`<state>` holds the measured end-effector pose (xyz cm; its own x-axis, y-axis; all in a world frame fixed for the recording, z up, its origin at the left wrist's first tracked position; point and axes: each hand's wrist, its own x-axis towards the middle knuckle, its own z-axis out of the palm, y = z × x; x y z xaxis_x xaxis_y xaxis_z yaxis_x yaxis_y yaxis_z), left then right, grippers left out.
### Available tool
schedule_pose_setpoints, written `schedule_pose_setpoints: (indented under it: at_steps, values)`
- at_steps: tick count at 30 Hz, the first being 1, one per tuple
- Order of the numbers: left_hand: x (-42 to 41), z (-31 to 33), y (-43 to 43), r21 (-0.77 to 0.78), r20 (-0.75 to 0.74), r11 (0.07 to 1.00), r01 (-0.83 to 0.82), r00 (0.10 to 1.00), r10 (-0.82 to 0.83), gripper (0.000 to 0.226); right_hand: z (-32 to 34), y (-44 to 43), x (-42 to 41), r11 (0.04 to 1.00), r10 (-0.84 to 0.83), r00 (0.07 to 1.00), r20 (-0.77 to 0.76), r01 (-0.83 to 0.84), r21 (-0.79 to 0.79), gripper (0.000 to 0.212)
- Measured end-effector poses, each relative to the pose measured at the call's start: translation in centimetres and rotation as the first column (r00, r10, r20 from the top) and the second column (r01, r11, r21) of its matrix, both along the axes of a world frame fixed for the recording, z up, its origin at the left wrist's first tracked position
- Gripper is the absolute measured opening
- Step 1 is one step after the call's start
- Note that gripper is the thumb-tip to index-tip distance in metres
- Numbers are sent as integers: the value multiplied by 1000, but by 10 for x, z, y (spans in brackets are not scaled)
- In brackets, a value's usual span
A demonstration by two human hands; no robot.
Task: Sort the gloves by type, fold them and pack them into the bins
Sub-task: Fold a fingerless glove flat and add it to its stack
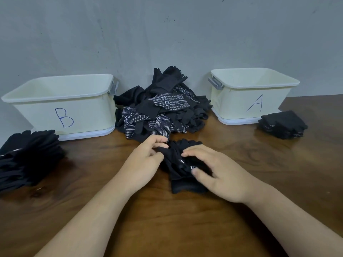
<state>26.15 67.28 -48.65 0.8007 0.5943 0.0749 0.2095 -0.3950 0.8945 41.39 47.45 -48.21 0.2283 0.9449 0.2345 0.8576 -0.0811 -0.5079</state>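
Lying crumpled on table [185, 229], black glove [182, 169], white lettering, both hands touching

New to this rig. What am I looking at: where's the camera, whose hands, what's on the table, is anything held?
No robot here: a person works bare-handed. The single picture comes from a camera on their head, looking down. On the wooden table stand bin B and bin A, with a loose pile of black gloves between them, a stack left of B and a stack right of A. The left hand pinches one black glove lying in front. The right hand rests on it, too blurred to tell if it grips.
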Motion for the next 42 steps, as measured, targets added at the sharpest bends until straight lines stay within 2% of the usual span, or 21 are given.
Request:
schedule_pose_setpoints:
  at_steps: [3,6,10,14,18,21,28,33,36,37,38,39,40,41,42]
  values:
    - [-2,-4,2,83,-30,995,53,998,-50,51,-10,7,-8,996,-27,987,158,41,-84,59]
    - [-1,-9,3,153,-69,987,41,997,-31,58,-12,10,-10,991,-74,980,186,92,-92,56]
    - [-1,-10,3,162,-101,981,103,991,-87,62,-1,9,-13,986,-158,969,192,167,-29,50]
    - [1,-12,5,179,-100,983,50,994,-33,58,6,6,-16,967,-250,929,273,250,36,51]
    - [2,-14,4,162,-73,985,53,996,-41,55,4,6,-23,962,-271,853,446,224,157,50]
    - [1,-14,4,157,-82,986,59,996,-47,54,7,6,-29,956,-278,829,485,191,222,50]
    - [1,-11,2,199,-102,979,42,994,-22,49,2,7,-39,963,-261,786,560,172,208,49]
    - [0,-11,2,209,-126,976,61,991,-35,48,0,7,-35,977,-213,817,537,179,116,48]
    - [1,-14,9,202,-107,977,70,993,-49,51,1,4,-36,985,-169,871,461,160,59,48]
    - [1,-15,11,172,-82,983,56,996,-43,52,1,4,-34,985,-171,909,381,159,63,50]
    - [2,-16,14,135,-40,991,25,999,-19,54,3,4,-30,981,-190,955,226,179,68,51]
    - [2,-17,14,107,9,994,-20,1000,19,55,4,5,-25,970,-229,973,-5,228,87,49]
    - [2,-17,13,105,56,992,-67,997,61,54,6,6,-18,948,-269,925,-269,303,96,43]
    - [2,-15,10,137,103,985,-104,991,90,52,7,7,-11,914,-296,835,-464,388,115,36]
    - [2,-12,4,204,152,971,-125,984,95,48,7,8,-2,876,-317,776,-546,460,145,31]
